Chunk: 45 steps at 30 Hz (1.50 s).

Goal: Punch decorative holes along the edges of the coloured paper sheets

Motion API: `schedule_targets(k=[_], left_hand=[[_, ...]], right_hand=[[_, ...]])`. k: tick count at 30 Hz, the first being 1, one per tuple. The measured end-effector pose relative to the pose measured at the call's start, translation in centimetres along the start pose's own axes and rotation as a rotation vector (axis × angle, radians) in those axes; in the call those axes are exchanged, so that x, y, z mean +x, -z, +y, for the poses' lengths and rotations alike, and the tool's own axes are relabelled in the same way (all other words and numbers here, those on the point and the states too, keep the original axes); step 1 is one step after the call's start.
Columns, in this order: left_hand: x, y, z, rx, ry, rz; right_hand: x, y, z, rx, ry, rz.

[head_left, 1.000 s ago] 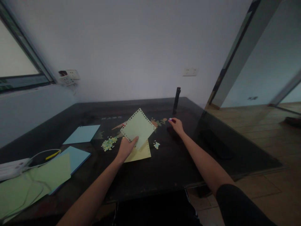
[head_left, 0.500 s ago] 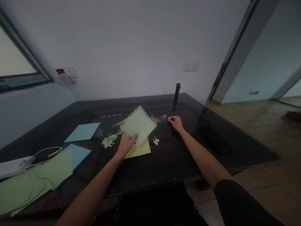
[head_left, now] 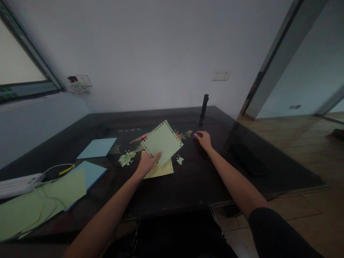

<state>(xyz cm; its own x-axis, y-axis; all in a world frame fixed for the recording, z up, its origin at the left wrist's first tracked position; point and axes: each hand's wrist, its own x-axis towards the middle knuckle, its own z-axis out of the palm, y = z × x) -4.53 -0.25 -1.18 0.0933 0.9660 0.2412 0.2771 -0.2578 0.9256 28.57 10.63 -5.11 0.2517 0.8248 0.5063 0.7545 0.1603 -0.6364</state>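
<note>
In my left hand point(head_left: 147, 164) a pale green sheet of paper point(head_left: 163, 141) is pinched between thumb and fingers, raised and turned cornerwise. Small punched holes run along three of its edges. Below it lies a yellow sheet point(head_left: 160, 171), also with holes at its edge and partly covered. The fingers of my right hand point(head_left: 204, 139) are closed on a small purple hole punch point(head_left: 195, 136) at the tabletop, right of the paper. A red hole punch point(head_left: 144, 137) shows beside the paper's left corner.
Paper cut-outs form a large pile point(head_left: 127, 158) and a small one point(head_left: 180, 160) on the dark table point(head_left: 188, 193). Blue sheets point(head_left: 97, 147), green sheets point(head_left: 29, 211) and a white power strip point(head_left: 20, 185) with cables lie left. A black cylinder point(head_left: 204, 110) stands behind; a dark flat object point(head_left: 248, 160) lies right.
The green sheet in my left hand has shifted slightly right and turned a little clockwise. My right hand stays at almost the same spot with the purple hole punch. The view has shifted slightly.
</note>
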Motion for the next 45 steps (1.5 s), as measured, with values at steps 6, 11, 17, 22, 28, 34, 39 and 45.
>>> schedule_targets(k=[6, 11, 17, 22, 28, 34, 39, 45], left_hand=[[-0.1, -0.2, 0.2, 0.019, -0.011, -0.025], [-0.3, -0.3, 0.6, 0.025, -0.006, -0.042], [-0.5, -0.2, 1.0, 0.007, 0.001, -0.09], [-0.2, 0.4, 1.2, -0.013, 0.029, -0.05], [-0.1, 0.1, 2.2, -0.041, -0.006, 0.031], [0.4, -1.9, 3.9, -0.094, -0.07, 0.057], [1.1, -4.6, 6.1, -0.032, -0.209, 0.062], [1.8, -9.2, 5.6, 0.249, -0.282, -0.138]], right_hand=[[-0.6, 1.7, -2.9, 0.152, 0.056, 0.1], [-2.0, 2.0, -8.2, 0.516, 0.058, -0.273], [-3.9, 1.9, -12.4, 0.761, -0.009, -0.546], [-4.4, 2.8, -12.8, 0.783, -0.108, -0.535], [-5.0, 4.7, -11.8, 0.755, -0.191, -0.486], [-5.2, 6.9, -10.5, 0.746, -0.253, -0.4], [-5.2, 9.6, -8.5, 0.643, -0.278, -0.31], [-6.0, 12.3, -3.8, 0.495, -0.307, -0.296]])
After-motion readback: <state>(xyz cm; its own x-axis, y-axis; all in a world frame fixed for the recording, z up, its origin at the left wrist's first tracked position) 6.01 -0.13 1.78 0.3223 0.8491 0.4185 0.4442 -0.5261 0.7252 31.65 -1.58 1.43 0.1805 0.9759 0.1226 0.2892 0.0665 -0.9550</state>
